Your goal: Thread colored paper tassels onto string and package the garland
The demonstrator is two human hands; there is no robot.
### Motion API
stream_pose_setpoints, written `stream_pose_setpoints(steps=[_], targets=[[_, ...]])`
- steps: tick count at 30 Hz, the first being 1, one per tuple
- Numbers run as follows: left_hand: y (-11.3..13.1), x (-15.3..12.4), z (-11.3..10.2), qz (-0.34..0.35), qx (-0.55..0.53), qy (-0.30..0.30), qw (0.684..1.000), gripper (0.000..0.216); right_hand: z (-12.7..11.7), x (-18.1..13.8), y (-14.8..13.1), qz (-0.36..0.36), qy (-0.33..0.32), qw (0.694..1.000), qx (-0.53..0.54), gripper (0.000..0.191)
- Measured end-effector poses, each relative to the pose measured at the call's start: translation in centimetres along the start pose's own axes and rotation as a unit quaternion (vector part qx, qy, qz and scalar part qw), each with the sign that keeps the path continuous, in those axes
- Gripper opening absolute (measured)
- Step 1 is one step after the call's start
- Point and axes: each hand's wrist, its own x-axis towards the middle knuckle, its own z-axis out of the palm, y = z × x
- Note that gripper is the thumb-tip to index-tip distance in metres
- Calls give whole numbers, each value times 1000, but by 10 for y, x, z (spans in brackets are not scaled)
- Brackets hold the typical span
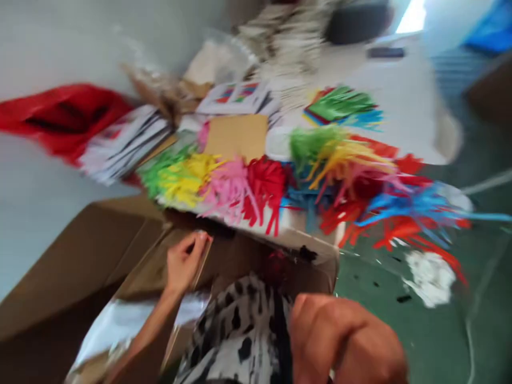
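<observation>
The picture is smeared by motion. My left hand [184, 262] reaches down and curls its fingers over the edge of a flap of an open brown cardboard box [80, 261]. Close to the camera at the bottom, my right hand [344, 341] is closed like a fist; anything inside it is hidden. A black-and-white spotted cloth [240, 330] lies between my arms. Just beyond the box, a row of fringed paper tassels [256, 186] in green, yellow, pink, red and blue hangs over the near edge of a white table [404, 96].
A red bag [60, 117] and a stack of white sheets [120, 144] sit at the left. A brown card [238, 136] and more coloured paper [340, 106] lie farther back. A crumpled white scrap [430, 274] lies on the green floor [400, 330] at the right.
</observation>
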Motion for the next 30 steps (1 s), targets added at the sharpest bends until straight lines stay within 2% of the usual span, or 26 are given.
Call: stream_pose_setpoints(steps=[2,5,7,9,11,13,15,19,24,27,30], targets=[[-26,-13,-37,-66,-7,79,995,41,3,11,15,39,8,999,-1,12],[-74,-53,-89,-182,3,210,961,42,23,24,58,139,-37,989,-21,6],[-103,-89,-111,-262,52,245,932,43,48,24,97,210,-86,973,-47,16],[-126,-125,-121,-316,84,247,912,42,78,14,139,258,-150,949,-102,34],[-145,-156,-119,-353,97,224,903,41,109,-3,181,299,-216,912,-182,42],[-162,-177,-109,-385,94,179,901,40,137,-22,219,314,-246,894,-203,32],[-178,-189,-95,-407,69,124,902,40,162,-39,250,318,-270,883,-216,19],[-206,-198,-69,-411,2,34,911,50,203,-58,293,318,-307,866,-233,18],[-219,-205,-61,-373,-57,-36,925,51,255,-37,329,298,-325,865,-239,24],[-218,-206,-62,-351,-85,-42,932,46,284,-18,346,294,-322,864,-253,24],[-212,-203,-66,-334,-111,-35,935,41,301,-10,357,303,-320,855,-272,20]])
